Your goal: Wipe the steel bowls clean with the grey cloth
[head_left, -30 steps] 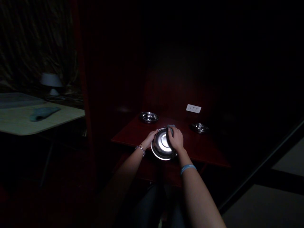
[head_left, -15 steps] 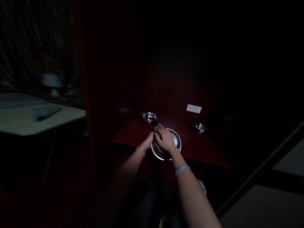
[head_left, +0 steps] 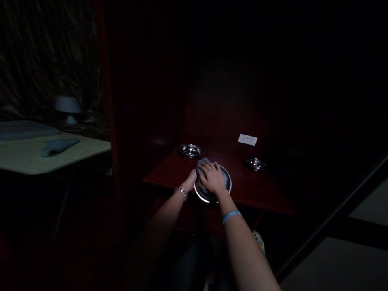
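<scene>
A round steel plate is tilted over the front edge of a dark red table. At its left rim, my left hand is closed on the plate, its fingertips partly hidden. My right hand presses a grey cloth against the inside of the plate, with the fingers somewhat spread over the cloth. Part of the cloth sticks out past the far left rim.
Two shiny steel dishes stand farther back, a left dish and a right dish. A white socket panel is on the wall behind. To the left, a pale table bears a bluish cloth; a white lamp stands beyond.
My right hand has shifted slightly on the plate, and its fingers are more spread. The left hand keeps its hold on the rim.
</scene>
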{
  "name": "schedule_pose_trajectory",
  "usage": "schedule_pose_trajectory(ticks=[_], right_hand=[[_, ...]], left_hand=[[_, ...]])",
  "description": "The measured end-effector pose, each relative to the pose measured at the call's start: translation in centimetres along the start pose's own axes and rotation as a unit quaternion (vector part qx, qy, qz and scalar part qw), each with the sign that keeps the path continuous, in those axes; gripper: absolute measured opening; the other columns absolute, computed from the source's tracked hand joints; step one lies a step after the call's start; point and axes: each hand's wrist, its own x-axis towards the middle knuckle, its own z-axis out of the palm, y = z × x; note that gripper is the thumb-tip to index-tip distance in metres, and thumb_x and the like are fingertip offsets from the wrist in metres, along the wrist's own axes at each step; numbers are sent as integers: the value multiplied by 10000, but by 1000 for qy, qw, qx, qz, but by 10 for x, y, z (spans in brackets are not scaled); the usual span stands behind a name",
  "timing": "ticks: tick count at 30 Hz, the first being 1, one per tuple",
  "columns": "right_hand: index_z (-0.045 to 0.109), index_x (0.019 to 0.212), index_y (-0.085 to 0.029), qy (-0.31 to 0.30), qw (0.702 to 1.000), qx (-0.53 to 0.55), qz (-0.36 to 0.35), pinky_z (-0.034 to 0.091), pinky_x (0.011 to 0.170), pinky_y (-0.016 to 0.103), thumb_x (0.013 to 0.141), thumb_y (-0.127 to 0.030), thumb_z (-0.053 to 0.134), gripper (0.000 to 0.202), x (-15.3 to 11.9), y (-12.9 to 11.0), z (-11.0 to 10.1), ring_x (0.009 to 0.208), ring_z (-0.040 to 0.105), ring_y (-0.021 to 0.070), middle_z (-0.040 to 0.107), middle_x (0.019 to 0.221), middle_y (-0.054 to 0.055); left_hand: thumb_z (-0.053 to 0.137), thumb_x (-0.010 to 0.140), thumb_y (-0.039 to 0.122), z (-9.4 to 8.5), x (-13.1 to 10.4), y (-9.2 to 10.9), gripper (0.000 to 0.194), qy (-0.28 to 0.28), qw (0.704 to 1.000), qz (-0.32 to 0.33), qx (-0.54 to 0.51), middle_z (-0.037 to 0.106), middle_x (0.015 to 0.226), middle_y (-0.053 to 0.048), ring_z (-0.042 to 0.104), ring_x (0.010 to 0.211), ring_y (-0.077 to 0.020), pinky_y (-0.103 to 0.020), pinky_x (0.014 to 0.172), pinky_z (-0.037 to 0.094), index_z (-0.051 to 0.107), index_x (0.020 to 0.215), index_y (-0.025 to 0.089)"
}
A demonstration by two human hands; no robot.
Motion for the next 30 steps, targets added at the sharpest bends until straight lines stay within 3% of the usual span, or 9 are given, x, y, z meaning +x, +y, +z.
schedule_pose_trajectory(ticks=[8, 18, 30], right_hand=[[601, 1321, -222, 56, 992, -23, 107, 151, 1186, 470, 1022, -374, 366, 409, -1, 9, 2, 1301, 499, 252, 621, 1363, 86], [658, 1199, -186, 62, 964, -74, 246, 310, 982, 382, 1018, -376, 367, 392, -7, 21, -9, 1094, 592, 256, 699, 1171, 129], [672, 1057, -152, 77, 942, -84, 315, 341, 886, 335, 1022, -369, 361, 381, -15, 35, -15, 975, 645, 230, 734, 1033, 136]], left_hand=[[771, 749, 366, -3, -1, 3, 293, -21, 999, -5, 28, 765, 881, -87, 686, 857, -217, -315, 829, 494, 735, 919, 131], [753, 772, 410, 1, -7, 6, 320, -28, 998, -19, 59, 762, 843, -95, 693, 780, -233, -343, 788, 488, 740, 927, 130], [758, 741, 478, 1, -9, 8, 389, -16, 996, -28, 78, 758, 826, -109, 690, 770, -245, -359, 778, 495, 724, 901, 126]])
